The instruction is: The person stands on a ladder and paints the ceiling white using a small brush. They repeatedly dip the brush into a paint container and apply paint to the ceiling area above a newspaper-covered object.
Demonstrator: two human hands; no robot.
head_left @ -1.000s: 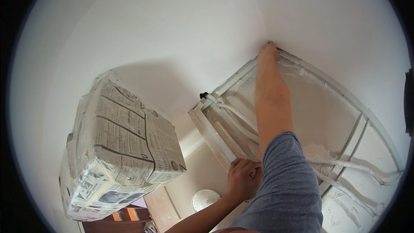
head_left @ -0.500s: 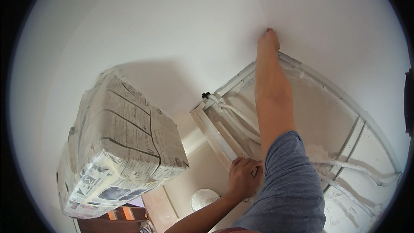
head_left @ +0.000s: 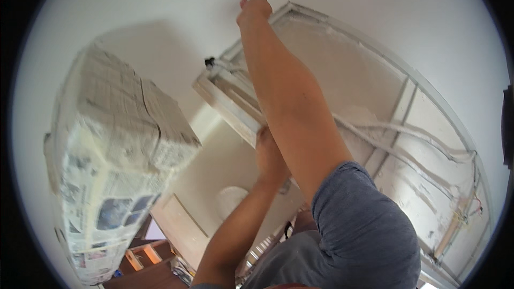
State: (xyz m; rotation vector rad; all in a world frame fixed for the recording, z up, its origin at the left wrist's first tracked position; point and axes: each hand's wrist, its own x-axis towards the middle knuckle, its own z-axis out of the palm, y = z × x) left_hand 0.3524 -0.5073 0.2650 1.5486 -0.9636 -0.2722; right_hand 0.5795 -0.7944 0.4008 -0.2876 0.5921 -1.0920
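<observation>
My right arm reaches up and away to the white wall [head_left: 187, 0], where my right hand [head_left: 254, 12] is closed in a fist against or close to the surface. Whatever it may hold is hidden. My left hand [head_left: 269, 152] is lower, partly behind my right forearm, with its fingers curled over the edge of a pale, dusty ledge [head_left: 227, 106]. This ledge borders a panel framed with metal channels [head_left: 407, 96], on which pale flexible conduits [head_left: 423, 134] lie. A dark cable end [head_left: 209, 62] pokes out by the wall at the ledge's far end.
A big box-shaped unit wrapped in newspaper [head_left: 115, 182] juts from the wall on the left. Far below are an orange-and-brown wooden piece [head_left: 143, 256], a pale board [head_left: 179, 225] and a round white fixture [head_left: 233, 197]. Loose wires [head_left: 474, 208] stick up at right.
My right hand has moved left along the wall, past the panel's far corner. My left hand stays on the ledge. The whole view has shifted, showing more below.
</observation>
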